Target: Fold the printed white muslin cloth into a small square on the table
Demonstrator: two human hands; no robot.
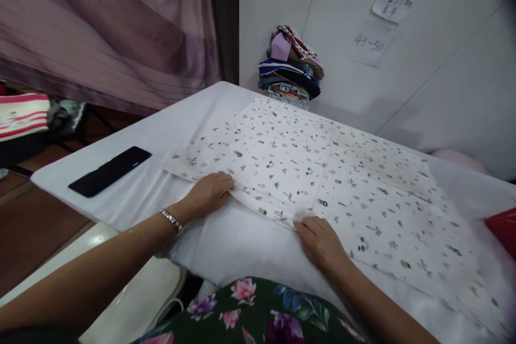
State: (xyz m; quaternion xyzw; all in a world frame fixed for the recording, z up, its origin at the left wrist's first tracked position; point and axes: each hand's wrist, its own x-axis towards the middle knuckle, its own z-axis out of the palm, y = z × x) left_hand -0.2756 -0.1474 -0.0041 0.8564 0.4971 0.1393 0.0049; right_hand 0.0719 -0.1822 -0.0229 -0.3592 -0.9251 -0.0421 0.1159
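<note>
The patterned cloth (278, 156) lies spread out, its near edge pinched by the left hand (207, 193) and, well apart, the right hand (322, 241). Even, gentle tension should, I judge, smooth it across the white table (181, 118) (a black phone (109, 173) lies clear, left).

Patterned white fabric (278, 153) on white cloth-covered table (173, 123), flat black rectangular phone (110, 171) left, multicoloured folded-clothes stack (291, 72) behind

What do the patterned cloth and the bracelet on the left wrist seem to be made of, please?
Patterned cloth: matte fabric, perhaps cotton, judging by its soft creases and lack of shine. Bracelet: probably polished metal, given its silvery glints.
</note>
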